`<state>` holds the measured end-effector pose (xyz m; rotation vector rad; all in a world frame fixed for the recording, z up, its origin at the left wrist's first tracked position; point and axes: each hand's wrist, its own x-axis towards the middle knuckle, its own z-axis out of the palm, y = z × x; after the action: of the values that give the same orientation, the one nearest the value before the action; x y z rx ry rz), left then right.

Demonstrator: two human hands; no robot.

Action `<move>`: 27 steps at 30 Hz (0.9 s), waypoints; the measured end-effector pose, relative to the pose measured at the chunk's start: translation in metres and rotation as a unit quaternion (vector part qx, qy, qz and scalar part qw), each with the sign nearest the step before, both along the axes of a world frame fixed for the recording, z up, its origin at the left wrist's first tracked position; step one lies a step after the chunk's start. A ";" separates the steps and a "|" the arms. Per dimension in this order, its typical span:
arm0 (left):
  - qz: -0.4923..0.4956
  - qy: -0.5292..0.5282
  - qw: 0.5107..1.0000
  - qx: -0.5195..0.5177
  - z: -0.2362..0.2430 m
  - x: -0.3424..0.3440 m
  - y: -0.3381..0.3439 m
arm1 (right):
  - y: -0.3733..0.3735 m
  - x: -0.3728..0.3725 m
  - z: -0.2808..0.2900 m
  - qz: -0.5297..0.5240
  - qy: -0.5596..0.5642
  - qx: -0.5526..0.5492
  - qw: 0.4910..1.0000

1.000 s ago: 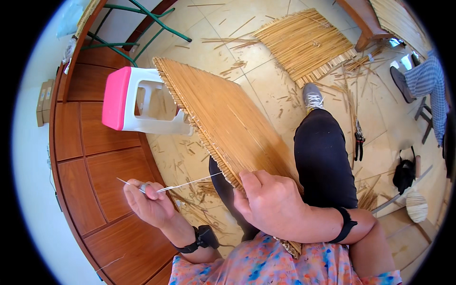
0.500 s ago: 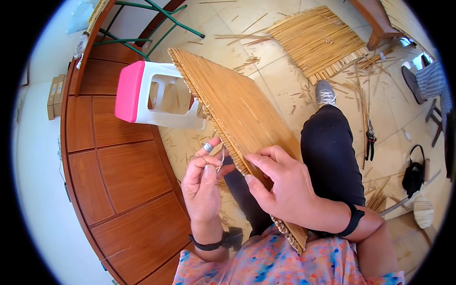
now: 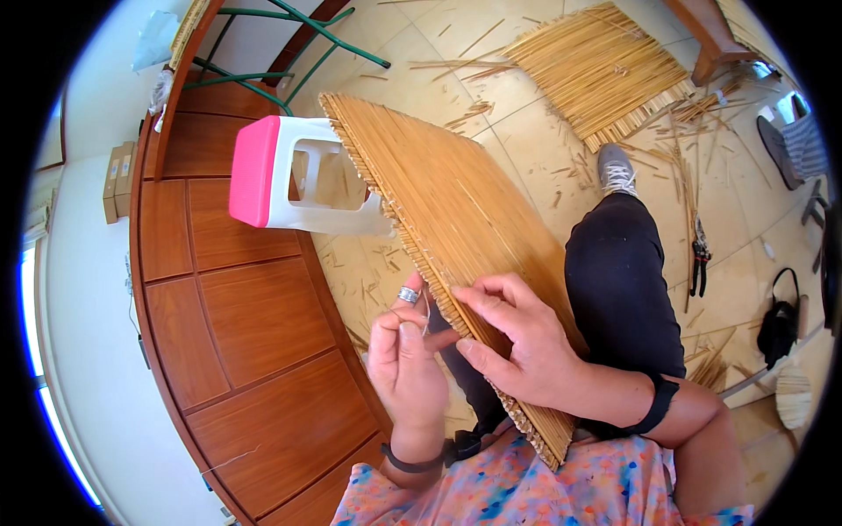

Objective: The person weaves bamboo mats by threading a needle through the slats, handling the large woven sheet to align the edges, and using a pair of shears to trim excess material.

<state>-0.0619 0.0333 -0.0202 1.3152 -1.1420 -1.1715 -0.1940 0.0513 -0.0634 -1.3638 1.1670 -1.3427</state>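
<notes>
A stiff mat of thin straw-coloured stalks (image 3: 465, 210) stands tilted across my lap, its bound, knobbly edge facing left. Close beside that edge, my left hand (image 3: 408, 364) is closed with thumb and fingers pinching a thin pale strand (image 3: 427, 302). A silver ring shows on one finger, and another finger reaches toward the mat's edge. My right hand (image 3: 535, 342) grips the mat near the same edge, fingertips on its upper face and thumb at the edge. The mat hides whatever lies behind it.
A pink-and-white plastic stool (image 3: 254, 171) lies on its side at left, by a wooden panelled cabinet (image 3: 272, 307). A second stalk mat (image 3: 596, 70) lies on the tiled floor among scattered stalks. Black-handled pruning shears (image 3: 699, 263) and a black strapped item (image 3: 777, 324) are at right.
The whole view has shifted, with everything appearing slightly farther right. My left hand still pinches the strand beside the edge, and my right hand keeps its place on the mat.
</notes>
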 end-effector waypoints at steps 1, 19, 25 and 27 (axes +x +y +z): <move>0.015 0.030 0.999 0.023 0.002 0.001 -0.001 | -0.001 -0.002 0.003 0.001 -0.035 0.037 0.999; -0.076 -0.151 0.984 -0.062 0.004 -0.002 -0.032 | -0.041 -0.007 -0.006 0.012 -0.244 0.287 0.926; -0.073 -0.174 0.980 -0.067 0.007 -0.001 -0.032 | -0.044 -0.010 -0.005 0.047 -0.274 0.327 0.903; -0.072 -0.192 0.976 -0.069 0.007 -0.001 -0.031 | -0.046 -0.010 -0.007 0.060 -0.264 0.334 0.903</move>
<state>-0.0629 0.0021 -0.0128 1.4053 -1.5922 -0.9391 -0.2044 0.0057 -0.0706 -0.5167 1.0016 -0.9875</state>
